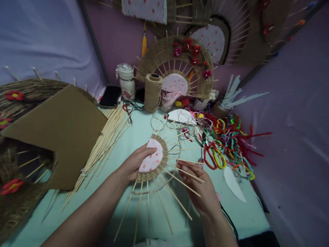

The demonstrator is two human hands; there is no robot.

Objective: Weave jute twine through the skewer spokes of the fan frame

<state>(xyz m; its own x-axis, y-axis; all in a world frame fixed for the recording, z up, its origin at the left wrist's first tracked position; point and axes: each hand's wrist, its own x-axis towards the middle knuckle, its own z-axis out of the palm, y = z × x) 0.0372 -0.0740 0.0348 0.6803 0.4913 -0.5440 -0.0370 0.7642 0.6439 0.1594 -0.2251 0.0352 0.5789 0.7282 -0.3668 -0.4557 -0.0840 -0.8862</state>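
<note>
Near the middle of the head view is a half-round woven piece point(164, 151) with a pink dotted center and thin wooden sticks fanning out to the right and downward. My left hand point(136, 159) grips its flat left side, thumb on top of the dotted center. My right hand point(194, 178) is at the sticks on the right, its fingers closed around a strand of twine point(172, 175) that loops below the woven band. Some of the right fingers lie behind the sticks.
Loose sticks point(108, 137) and a cardboard sheet point(59, 133) lie left. Red-handled scissors point(210, 157) and colorful pipe cleaners point(233, 137) are right. Behind stand a twine spool point(153, 92), a lidded jar point(126, 82) and a larger woven fan point(154, 56). A phone point(110, 96) lies back left.
</note>
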